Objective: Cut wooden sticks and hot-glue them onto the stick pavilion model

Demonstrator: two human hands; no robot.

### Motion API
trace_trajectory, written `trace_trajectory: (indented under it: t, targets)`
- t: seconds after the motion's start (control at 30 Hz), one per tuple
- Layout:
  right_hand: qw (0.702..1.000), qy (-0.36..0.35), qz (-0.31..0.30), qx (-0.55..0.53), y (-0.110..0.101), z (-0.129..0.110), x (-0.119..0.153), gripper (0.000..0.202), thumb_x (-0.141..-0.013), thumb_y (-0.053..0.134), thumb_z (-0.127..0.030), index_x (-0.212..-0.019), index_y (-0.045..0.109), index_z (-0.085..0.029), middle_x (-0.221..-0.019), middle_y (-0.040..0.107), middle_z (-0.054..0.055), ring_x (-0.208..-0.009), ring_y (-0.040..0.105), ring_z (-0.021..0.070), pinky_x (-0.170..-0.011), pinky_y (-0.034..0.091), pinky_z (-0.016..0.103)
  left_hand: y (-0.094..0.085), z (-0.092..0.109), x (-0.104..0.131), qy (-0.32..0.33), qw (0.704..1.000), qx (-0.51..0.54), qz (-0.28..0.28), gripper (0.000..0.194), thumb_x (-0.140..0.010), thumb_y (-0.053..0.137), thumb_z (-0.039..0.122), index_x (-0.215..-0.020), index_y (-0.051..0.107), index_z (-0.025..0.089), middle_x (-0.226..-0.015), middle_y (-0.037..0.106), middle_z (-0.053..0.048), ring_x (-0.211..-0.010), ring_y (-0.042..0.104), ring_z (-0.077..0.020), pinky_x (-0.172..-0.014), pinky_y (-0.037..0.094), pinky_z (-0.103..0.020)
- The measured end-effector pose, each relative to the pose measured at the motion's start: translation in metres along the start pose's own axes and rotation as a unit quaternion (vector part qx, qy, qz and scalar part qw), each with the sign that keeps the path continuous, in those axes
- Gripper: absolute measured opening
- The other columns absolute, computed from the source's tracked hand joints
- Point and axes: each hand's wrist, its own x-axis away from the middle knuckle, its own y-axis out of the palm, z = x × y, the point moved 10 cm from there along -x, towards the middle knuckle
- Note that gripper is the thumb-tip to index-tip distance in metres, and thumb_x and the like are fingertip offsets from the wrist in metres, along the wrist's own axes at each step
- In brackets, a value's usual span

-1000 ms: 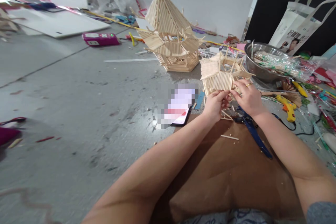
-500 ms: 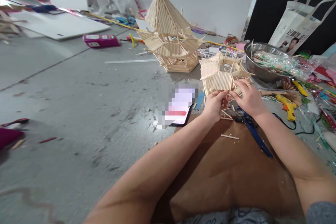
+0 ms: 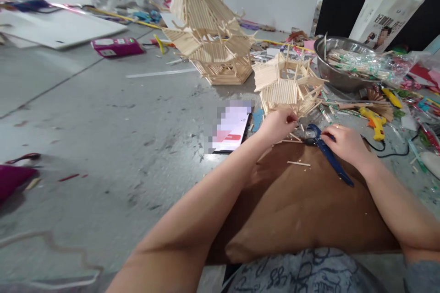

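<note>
A small pavilion of pale sticks (image 3: 283, 89) stands on the floor. Just in front of its lower edge is my left hand (image 3: 280, 123), fingers curled together; what they hold, if anything, is too small to name. My right hand (image 3: 342, 142) is at the upper part of a blue-handled cutter (image 3: 332, 160), its fingers bent and close to the handle; whether they grip it is unclear. Short cut sticks (image 3: 298, 163) lie on the brown sheet (image 3: 309, 210) below the hands.
A tall stick pagoda (image 3: 220, 50) stands behind. Left of my left hand lies a phone (image 3: 230, 130). A steel bowl of sticks (image 3: 335, 73), a yellow glue gun (image 3: 374, 123) and a white bag (image 3: 378, 13) are to the right. A magenta case (image 3: 117, 47) lies further left.
My right hand has left the small pavilion and moved right and down to the blue-handled cutter. My left hand stays near the pavilion's front. The whole view has shifted slightly.
</note>
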Motion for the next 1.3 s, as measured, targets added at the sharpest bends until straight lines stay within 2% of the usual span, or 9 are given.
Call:
trace_trajectory:
  t: [0.1,0.2,0.33,0.47,0.63,0.73,0.93,1.07,1.3]
  targets:
    - [0.998,0.018,-0.052,0.016,0.011,0.003,0.006,0.017,-0.082,0.050,-0.030,-0.081,0.064,-0.021,-0.083,0.068,0.003,-0.077,0.063,0.0184,-0.060,0.040,0.027,0.013,0.010,0.004,0.040,0.984,-0.151,-0.082,0.011,-0.060,0.059,0.009,-0.061,0.064,0.019,-0.062,0.060,-0.001,-0.059,0.050,-0.0116,-0.059,0.035,-0.022]
    - [0.993,0.027,-0.113,0.030,0.020,0.005,0.010,0.021,-0.083,0.047,-0.031,-0.084,0.064,-0.021,-0.086,0.068,0.003,-0.079,0.062,0.0186,-0.061,0.039,0.027,0.028,0.010,0.014,0.045,0.934,-0.305,-0.182,0.013,-0.066,0.053,0.015,-0.072,0.065,0.019,-0.070,0.063,-0.004,-0.064,0.055,-0.0156,-0.061,0.038,-0.025]
    - [0.987,0.006,-0.160,0.008,0.022,-0.006,0.018,0.021,-0.085,0.044,-0.029,-0.088,0.063,-0.021,-0.091,0.067,0.003,-0.085,0.061,0.0182,-0.068,0.040,0.027,0.035,0.016,0.031,0.065,0.879,-0.408,-0.237,0.020,-0.073,0.045,0.021,-0.081,0.064,0.018,-0.083,0.066,-0.007,-0.074,0.060,-0.0194,-0.063,0.041,-0.027]
    - [0.981,-0.050,-0.189,0.010,0.026,-0.038,0.029,0.024,-0.087,0.040,-0.031,-0.092,0.062,-0.020,-0.097,0.064,0.004,-0.084,0.061,0.0174,-0.068,0.041,0.027,0.037,0.024,0.045,0.095,0.881,-0.399,-0.235,0.025,-0.078,0.039,0.023,-0.083,0.064,0.019,-0.088,0.067,-0.007,-0.078,0.061,-0.0189,-0.065,0.042,-0.027]
    - [0.962,-0.081,-0.251,0.064,0.046,-0.064,0.038,0.024,-0.088,0.039,-0.028,-0.095,0.059,-0.018,-0.100,0.062,0.008,-0.081,0.062,0.0186,-0.061,0.042,0.026,0.028,0.013,0.053,0.072,0.892,-0.392,-0.212,0.026,-0.079,0.039,0.023,-0.083,0.064,0.018,-0.085,0.067,-0.006,-0.078,0.061,-0.0187,-0.067,0.044,-0.027]
    - [0.956,-0.073,-0.272,0.077,0.054,-0.064,0.039,0.026,-0.090,0.034,-0.026,-0.095,0.058,-0.017,-0.097,0.062,0.011,-0.081,0.062,0.0184,-0.061,0.043,0.026,0.031,0.015,0.059,0.093,0.896,-0.380,-0.211,0.024,-0.080,0.041,0.023,-0.082,0.065,0.018,-0.085,0.067,-0.005,-0.079,0.061,-0.0166,-0.070,0.045,-0.026]
    - [0.957,-0.066,-0.268,0.091,0.058,-0.059,0.039,0.024,-0.090,0.034,-0.025,-0.100,0.053,-0.017,-0.103,0.060,0.011,-0.083,0.062,0.0188,-0.060,0.043,0.025,0.056,0.031,0.080,0.149,0.892,-0.341,-0.255,0.021,-0.080,0.046,0.029,-0.088,0.063,0.019,-0.094,0.066,-0.006,-0.085,0.062,-0.0195,-0.075,0.046,-0.029]
    - [0.951,-0.055,-0.284,0.112,0.063,-0.058,0.041,0.026,-0.090,0.029,-0.019,-0.102,0.052,-0.017,-0.104,0.059,0.012,-0.080,0.063,0.0181,-0.059,0.043,0.025,0.069,0.027,0.086,0.170,0.871,-0.366,-0.279,0.019,-0.077,0.050,0.025,-0.088,0.063,0.015,-0.094,0.064,-0.011,-0.088,0.061,-0.0236,-0.075,0.047,-0.033]
    - [0.943,-0.057,-0.305,0.122,0.065,-0.064,0.043,0.032,-0.086,0.025,-0.008,-0.100,0.053,-0.016,-0.103,0.058,0.012,-0.083,0.063,0.0189,-0.058,0.043,0.025,0.070,0.019,0.087,0.150,0.865,-0.384,-0.285,0.020,-0.081,0.045,0.022,-0.085,0.063,0.013,-0.091,0.064,-0.013,-0.083,0.062,-0.0249,-0.071,0.048,-0.034]
